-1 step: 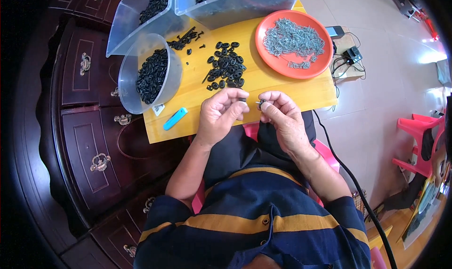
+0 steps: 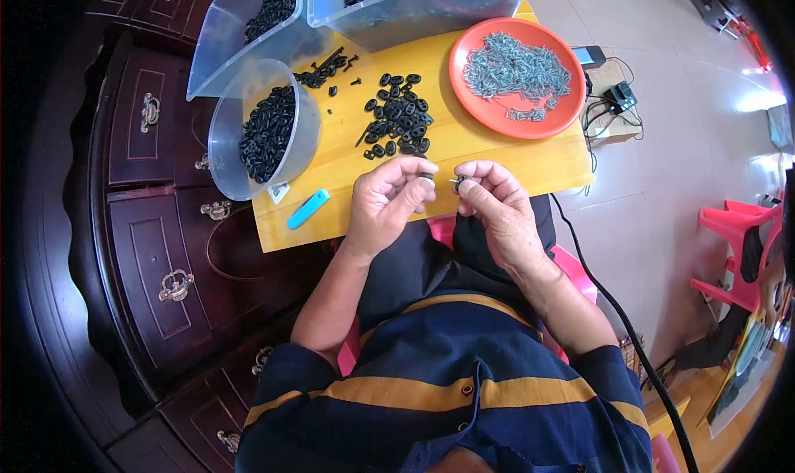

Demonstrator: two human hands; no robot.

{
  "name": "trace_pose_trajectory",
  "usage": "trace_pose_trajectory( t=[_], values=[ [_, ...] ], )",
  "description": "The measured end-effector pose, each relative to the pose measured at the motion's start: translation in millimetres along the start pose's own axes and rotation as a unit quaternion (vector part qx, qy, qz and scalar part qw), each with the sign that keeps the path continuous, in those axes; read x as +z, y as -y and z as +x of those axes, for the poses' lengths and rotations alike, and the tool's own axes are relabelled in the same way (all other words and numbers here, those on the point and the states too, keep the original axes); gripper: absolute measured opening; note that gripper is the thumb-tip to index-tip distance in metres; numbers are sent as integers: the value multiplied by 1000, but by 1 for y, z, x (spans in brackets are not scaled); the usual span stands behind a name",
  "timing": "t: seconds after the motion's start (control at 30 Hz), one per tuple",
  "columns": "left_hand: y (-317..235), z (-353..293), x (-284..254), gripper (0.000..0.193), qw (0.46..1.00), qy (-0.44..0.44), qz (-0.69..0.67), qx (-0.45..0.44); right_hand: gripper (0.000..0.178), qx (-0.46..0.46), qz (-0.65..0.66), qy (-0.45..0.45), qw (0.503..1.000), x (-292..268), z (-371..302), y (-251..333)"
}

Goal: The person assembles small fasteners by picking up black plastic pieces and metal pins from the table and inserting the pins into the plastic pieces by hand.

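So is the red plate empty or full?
Neither, it's partly filled: small silvery pins are heaped on the red plate, with bare surface around them.

Dk cabinet (image 2: 149, 241) stands L, pink stool (image 2: 729, 222) R.

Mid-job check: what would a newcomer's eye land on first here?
Probably the orange-red plate of silvery pieces, at the far right of the yellow table. Next, the loose pile of black oval parts to the plate's left. Then the right hand, at the near edge, pinching a dark part with a pale pin pointing toward the left hand.
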State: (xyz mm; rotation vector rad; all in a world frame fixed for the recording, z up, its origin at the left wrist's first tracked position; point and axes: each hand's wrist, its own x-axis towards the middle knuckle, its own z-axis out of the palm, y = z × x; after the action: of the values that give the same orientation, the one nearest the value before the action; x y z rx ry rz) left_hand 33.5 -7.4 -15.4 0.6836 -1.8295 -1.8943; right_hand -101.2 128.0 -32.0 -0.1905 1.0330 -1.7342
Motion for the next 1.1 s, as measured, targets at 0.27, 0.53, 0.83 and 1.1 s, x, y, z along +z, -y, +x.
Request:
trace_pose_trajectory(
  t=[0.27, 0.53, 0.83, 1.1],
  values=[
    [8, 0, -4, 17, 999, 30, 16, 21, 18, -12, -7, 3, 1000, 1, 0, -2],
    [1, -1, 6, 27, 1000, 8, -25, 13, 18, -10, -18, -4, 1000, 5, -3, 2],
    [3, -1, 2, 29, 999, 19, 31, 40, 17, -30, -31, 18, 999, 5, -2, -1],
    [0, 0, 1, 30, 994, 15, 79, 67, 16, -36, -53, 34, 997, 2, -2, -3]
  ],
)
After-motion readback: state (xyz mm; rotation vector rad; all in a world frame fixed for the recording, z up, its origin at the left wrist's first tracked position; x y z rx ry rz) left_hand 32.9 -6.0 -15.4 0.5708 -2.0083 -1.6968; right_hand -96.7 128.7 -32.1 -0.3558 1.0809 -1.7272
